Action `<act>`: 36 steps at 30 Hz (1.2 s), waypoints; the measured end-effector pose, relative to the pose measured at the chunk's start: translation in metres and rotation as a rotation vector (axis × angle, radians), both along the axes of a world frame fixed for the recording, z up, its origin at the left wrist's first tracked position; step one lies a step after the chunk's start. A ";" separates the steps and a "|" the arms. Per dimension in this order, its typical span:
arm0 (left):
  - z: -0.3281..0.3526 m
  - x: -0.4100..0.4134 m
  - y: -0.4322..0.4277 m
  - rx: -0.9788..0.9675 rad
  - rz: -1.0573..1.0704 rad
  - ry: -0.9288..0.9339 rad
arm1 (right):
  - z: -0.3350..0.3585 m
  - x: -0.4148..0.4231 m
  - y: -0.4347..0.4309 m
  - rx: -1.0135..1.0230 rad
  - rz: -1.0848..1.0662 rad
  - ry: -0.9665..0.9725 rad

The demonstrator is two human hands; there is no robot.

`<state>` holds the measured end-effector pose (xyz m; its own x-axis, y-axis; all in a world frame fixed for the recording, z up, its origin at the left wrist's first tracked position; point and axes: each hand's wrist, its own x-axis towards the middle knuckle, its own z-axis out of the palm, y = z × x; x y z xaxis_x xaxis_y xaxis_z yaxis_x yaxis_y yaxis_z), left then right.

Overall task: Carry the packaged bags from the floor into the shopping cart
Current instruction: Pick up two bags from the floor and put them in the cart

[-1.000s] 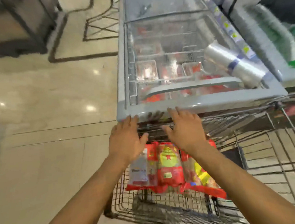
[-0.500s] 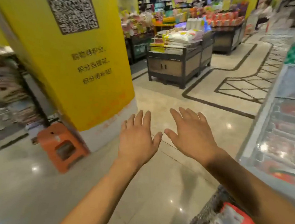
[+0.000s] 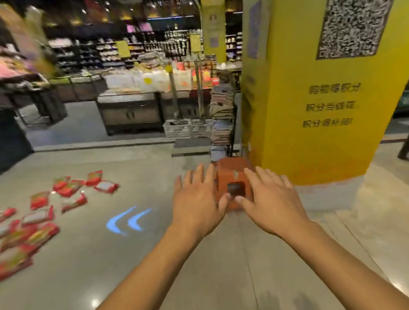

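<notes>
left hand (image 3: 197, 204) and right hand (image 3: 273, 203) hang spread and empty; red packaged bags (image 3: 32, 222) lie scattered on the floor (image 3: 134, 270), well to the left. an orange stool (image 3: 234, 177) ahead could trip a hurried turn.

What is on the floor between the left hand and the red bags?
In the head view, only bare floor with a blue arrow mark lies between the left hand and the red bags.
</notes>
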<state>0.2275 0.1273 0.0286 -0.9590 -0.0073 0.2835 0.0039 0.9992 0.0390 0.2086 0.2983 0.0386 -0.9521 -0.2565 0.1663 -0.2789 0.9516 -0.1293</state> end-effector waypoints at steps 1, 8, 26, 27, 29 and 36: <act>0.000 0.005 -0.022 0.000 0.052 0.007 | -0.001 -0.004 -0.024 0.012 0.053 -0.002; -0.004 0.063 -0.157 0.023 0.389 0.029 | 0.001 0.002 -0.171 0.031 0.408 -0.006; -0.023 0.214 -0.328 0.074 0.934 -0.018 | -0.013 0.082 -0.391 0.077 0.901 -0.048; -0.023 0.214 -0.332 0.084 0.945 -0.020 | -0.014 0.082 -0.395 0.084 0.913 -0.050; -0.023 0.215 -0.338 0.093 0.973 -0.013 | -0.015 0.081 -0.406 0.090 0.935 -0.056; -0.023 0.198 -0.372 0.086 1.036 -0.043 | -0.021 0.056 -0.462 0.078 1.026 -0.066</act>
